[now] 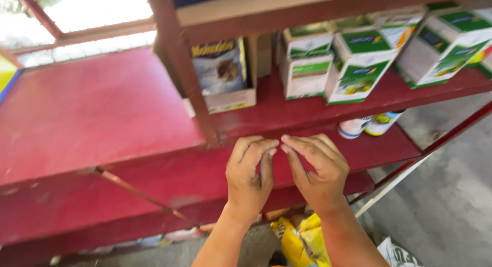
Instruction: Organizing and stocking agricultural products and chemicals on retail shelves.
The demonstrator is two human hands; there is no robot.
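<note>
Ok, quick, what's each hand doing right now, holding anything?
Left hand: fingers curled, tips meeting the other hand's; whether anything is pinched cannot be told.
Right hand: the same, in front of the red metal shelf.

Left hand (249,177) and right hand (318,172) raised together, fingertips touching, seemingly empty, backs toward the camera.

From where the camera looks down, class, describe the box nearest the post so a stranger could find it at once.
Start at the red shelf and its upright red post. Right beside the post stands the box. Unlike the green and white cartons further right, it has a blue-grey front with a yellow band on top.
</note>
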